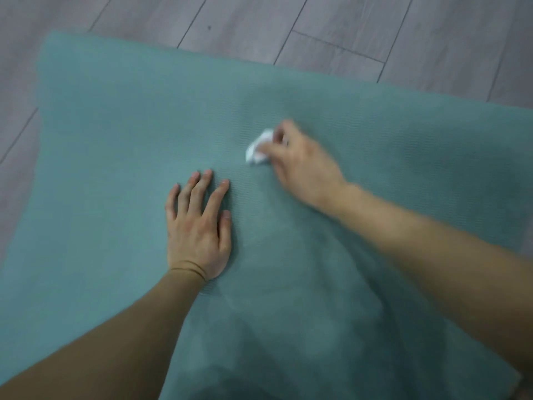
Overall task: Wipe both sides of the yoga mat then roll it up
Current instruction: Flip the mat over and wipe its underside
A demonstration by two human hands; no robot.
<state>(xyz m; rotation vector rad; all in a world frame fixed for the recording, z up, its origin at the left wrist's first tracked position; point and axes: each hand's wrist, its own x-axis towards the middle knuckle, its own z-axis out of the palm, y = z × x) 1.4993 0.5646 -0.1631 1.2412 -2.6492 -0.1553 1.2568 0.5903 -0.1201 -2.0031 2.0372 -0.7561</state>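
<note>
A teal yoga mat (115, 125) lies flat and unrolled on a grey plank floor (360, 30), seen from above by the person kneeling or leaning over it. One far corner of the mat shows at upper left; its far edge runs down toward the right.

The left hand (199, 226) presses palm-down near the middle of the mat, fingers spread wide and flat, holding nothing — it seems to be bracing the mat. The right hand (302, 166) is just beyond it toward the far edge, blurred with motion, fingers pinched around a small crumpled white wipe (258, 148) that touches the mat. Whether the wipe is paper or cloth cannot be told.

This looks like the wiping of one side; which side is up cannot be told, and the rolling has not begun.

What could go wrong: the wipe is small and held only at the fingertips, so a hard stroke could pull it loose or shred it if it is paper. A small wad also covers little at a time, so patches near the edges may be missed. If the left hand lifts, the mat could bunch under the stroke.

No containers are in view — no bottle, bucket or bin.
</note>
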